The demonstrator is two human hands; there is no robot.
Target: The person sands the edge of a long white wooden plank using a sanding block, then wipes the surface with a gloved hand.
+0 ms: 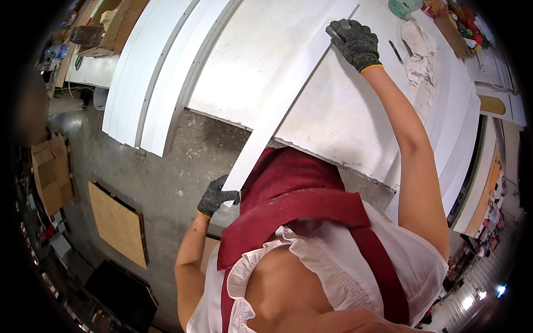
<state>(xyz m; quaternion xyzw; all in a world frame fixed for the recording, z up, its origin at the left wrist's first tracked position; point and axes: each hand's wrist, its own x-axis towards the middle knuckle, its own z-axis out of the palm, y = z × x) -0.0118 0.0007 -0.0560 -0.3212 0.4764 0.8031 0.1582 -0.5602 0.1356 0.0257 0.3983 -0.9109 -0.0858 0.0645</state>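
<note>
Knit-gloved left hand point(215, 198) on flat white strip point(283, 100)

brown cardboard box point(51, 173) on floor at left, open cardboard box point(119, 22) top left beside white panels

Single view, head-worn fisheye, left of a pair. Looks steeply down over the person's chest and red apron point(300, 205), close below the lens. White workbench panel point(266, 61) fills the upper frame, concrete floor point(166, 177) lower left. Edges curve and darken at the rim.
</note>
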